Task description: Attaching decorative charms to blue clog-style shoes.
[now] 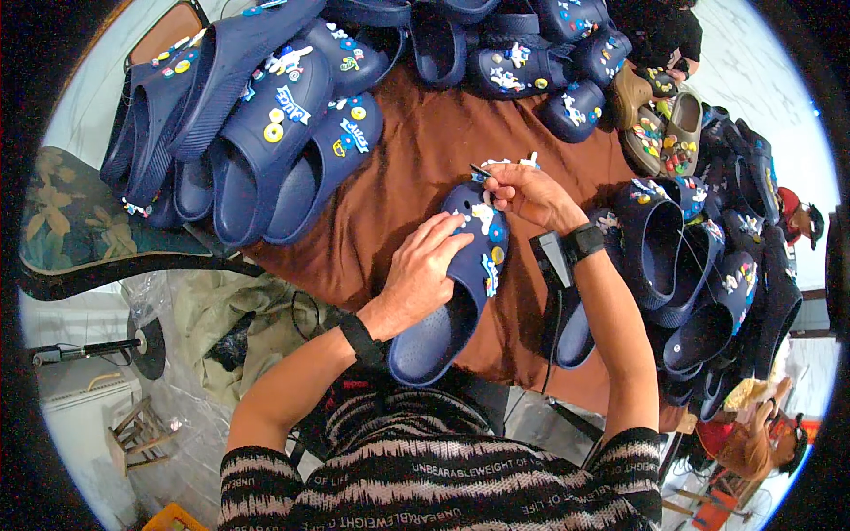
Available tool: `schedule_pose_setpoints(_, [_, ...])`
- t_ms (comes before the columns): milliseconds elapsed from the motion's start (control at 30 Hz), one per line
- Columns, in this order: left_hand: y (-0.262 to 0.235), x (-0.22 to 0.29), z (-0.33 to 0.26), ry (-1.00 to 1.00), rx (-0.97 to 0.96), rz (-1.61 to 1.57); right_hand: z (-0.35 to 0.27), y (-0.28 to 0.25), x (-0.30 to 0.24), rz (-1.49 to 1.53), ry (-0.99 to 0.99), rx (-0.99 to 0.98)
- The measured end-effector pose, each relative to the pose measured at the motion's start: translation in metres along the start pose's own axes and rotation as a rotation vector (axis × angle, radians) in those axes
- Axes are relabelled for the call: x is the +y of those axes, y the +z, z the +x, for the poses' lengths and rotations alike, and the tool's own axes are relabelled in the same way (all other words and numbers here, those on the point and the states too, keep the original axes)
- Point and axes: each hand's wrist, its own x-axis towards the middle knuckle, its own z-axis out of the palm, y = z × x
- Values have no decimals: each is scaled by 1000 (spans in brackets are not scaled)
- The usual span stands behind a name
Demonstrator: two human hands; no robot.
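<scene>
A navy blue clog (434,341) with white, yellow and blue charms on its upper lies on the brown cloth in front of me, its toe pointing away. My left hand (423,265) grips it from the left, fingers laid across the upper near a bare vent hole. At the toe, the thumb and fingers of my right hand (527,195) are pinched together. A small dark tip sticks out of that pinch; its kind is too small to tell. Both wrists wear black bands, and a grey box-like device (553,259) sits beside the right wrist.
Brown cloth (416,168) covers the table. Decorated navy clogs (270,133) are heaped at left, with more along the far edge and another pile (655,239) at right. Brown clogs (682,133) stand at far right. A floral chair (80,212) is at left; other people work at right.
</scene>
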Motion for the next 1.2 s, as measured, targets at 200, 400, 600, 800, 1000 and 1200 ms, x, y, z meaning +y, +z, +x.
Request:
schedule_pose_setpoints(200, [1,-2,-1,-3,7,2,-5,4,-3,299,55,-82])
schedule_pose_setpoints(400, [1,-1,-1,-1,7,-3,-7,12,-2,205,-16,-16])
schedule_pose_setpoints(600, [0,1,0,-12,-2,-13,-4,28,6,-487,-163,113])
schedule_pose_setpoints(800, [1,0,0,-12,1,-16,-5,48,15,-1105,-278,193])
schedule_pose_setpoints(1000, [0,-1,0,-2,6,-13,-10,58,9,-1516,-344,331])
schedule_pose_setpoints(1200, [0,-1,-1,-2,5,-15,-15,70,0,-1658,-289,316])
